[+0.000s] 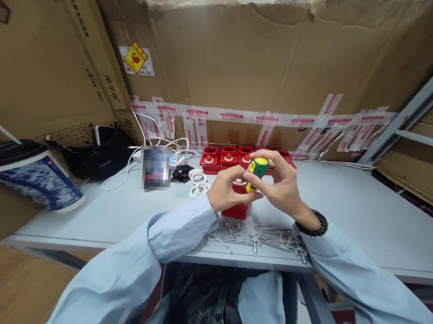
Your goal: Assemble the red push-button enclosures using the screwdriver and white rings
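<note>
My left hand [226,189] grips a red plastic block [236,209] that stands upright on the grey table [353,209]. My right hand [279,183] holds a short screwdriver with a green and yellow handle [257,170], tip pointing down into the top of the block. The tip itself is hidden by my fingers. A heap of small screws [229,231] and long bolts [278,236] lies just in front of the block, near the table's front edge.
A row of several red blocks [228,158] lines the back by the taped cardboard wall [266,62]. White cables [196,183], a phone, a black bag [99,155] and a blue patterned bowl [32,177] sit to the left. A metal shelf frame [413,115] rises at right.
</note>
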A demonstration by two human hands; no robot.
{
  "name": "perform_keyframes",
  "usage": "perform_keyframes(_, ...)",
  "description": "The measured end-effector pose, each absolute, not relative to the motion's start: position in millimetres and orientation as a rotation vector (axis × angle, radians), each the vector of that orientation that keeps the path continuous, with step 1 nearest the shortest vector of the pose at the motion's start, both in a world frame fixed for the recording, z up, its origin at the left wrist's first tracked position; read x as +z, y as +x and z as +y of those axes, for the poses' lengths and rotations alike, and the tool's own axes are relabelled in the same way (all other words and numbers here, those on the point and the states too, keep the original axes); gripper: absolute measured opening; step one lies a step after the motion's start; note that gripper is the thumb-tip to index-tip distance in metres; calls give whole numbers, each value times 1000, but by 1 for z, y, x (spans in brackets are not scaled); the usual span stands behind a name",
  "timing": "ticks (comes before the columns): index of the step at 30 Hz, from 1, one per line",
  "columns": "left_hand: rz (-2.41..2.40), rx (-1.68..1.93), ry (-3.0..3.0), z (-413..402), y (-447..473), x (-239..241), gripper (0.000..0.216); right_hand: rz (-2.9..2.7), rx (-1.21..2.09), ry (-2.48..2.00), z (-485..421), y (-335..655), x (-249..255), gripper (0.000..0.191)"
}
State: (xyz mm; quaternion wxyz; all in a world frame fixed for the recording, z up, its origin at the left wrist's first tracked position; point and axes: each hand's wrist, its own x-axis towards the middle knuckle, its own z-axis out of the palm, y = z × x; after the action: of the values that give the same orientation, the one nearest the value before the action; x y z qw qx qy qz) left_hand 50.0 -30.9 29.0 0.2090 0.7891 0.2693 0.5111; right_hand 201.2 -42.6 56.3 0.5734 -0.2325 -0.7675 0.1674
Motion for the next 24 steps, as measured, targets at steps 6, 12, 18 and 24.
perform_keyframes(6, 771, 1241, 2147, -29, 47, 34, 14, -1863, 493, -541, -40, 206, 55, 47)
perform_keyframes(12, 745, 1261, 2216, -29, 47, 34, 13, -1832, 461, -492, -39, 206, 54, 44)
perform_keyframes(18, 731, 1357, 1944, -27, 49, 30, 36, -1756, 344, -559, -38, 200, 51, 47)
perform_keyframes(24, 747, 1251, 2004, -24, 45, 31, 18, -1830, 639, -511, -36, 214, 59, 41)
